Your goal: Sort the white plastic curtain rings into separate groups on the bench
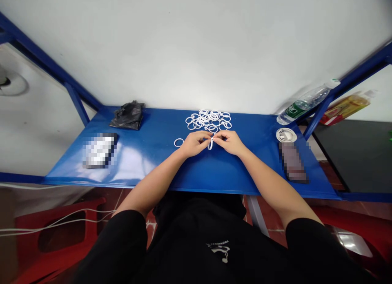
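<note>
My left hand (194, 143) and my right hand (230, 141) meet at the middle of the blue table (153, 169). Both pinch the same white ring (210, 144) between their fingertips, fingers closed. Just behind the hands lies a pile of several white rings (210, 119). A single white ring (179, 142) lies flat on the table, just left of my left hand.
A crumpled black bag (128, 115) sits at the back left. A blurred flat object (99, 150) lies left, another (292, 161) right. A coiled white cable (286, 135) and a lying plastic bottle (306, 102) are at the back right. A white wall stands behind.
</note>
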`<move>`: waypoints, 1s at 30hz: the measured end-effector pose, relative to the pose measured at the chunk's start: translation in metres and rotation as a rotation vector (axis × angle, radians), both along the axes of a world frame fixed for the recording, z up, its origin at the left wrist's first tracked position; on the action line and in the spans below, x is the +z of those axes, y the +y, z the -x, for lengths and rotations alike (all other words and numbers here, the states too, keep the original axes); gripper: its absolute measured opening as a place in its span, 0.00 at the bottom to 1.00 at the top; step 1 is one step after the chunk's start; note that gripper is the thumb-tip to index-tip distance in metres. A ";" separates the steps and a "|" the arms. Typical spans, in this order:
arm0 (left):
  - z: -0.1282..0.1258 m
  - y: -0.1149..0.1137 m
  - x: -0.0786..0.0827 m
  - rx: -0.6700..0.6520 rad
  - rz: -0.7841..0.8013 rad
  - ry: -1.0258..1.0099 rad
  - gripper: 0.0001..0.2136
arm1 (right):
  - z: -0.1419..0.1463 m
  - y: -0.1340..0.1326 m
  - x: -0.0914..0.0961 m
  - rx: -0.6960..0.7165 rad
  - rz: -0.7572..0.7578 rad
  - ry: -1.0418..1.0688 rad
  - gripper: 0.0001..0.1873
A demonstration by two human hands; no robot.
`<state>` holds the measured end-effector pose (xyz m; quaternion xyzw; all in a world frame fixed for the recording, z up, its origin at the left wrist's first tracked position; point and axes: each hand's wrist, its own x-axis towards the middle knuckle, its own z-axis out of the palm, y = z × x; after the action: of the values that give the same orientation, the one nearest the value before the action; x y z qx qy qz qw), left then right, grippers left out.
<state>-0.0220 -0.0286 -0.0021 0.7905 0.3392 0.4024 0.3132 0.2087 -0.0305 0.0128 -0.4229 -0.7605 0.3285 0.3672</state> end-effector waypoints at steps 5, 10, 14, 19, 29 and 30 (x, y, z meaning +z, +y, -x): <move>-0.002 0.001 -0.003 0.029 0.029 -0.059 0.09 | 0.001 0.001 -0.002 -0.005 -0.032 -0.033 0.12; -0.003 0.002 -0.004 0.057 0.013 -0.055 0.10 | 0.000 0.002 -0.002 0.030 -0.010 -0.027 0.11; -0.003 0.003 -0.003 0.062 -0.006 -0.060 0.10 | -0.001 0.003 -0.003 0.026 0.001 -0.043 0.10; -0.002 0.004 -0.005 0.047 -0.014 -0.069 0.11 | -0.001 0.003 -0.004 0.013 0.008 -0.054 0.09; -0.001 0.003 -0.007 -0.029 -0.039 -0.035 0.11 | -0.005 0.004 -0.003 0.064 0.018 -0.085 0.09; -0.001 0.004 -0.007 -0.035 -0.049 -0.043 0.11 | -0.005 0.004 -0.004 0.065 0.021 -0.085 0.09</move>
<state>-0.0208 -0.0250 -0.0088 0.7951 0.3084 0.4218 0.3078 0.2137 -0.0263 0.0092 -0.4153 -0.7854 0.3301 0.3189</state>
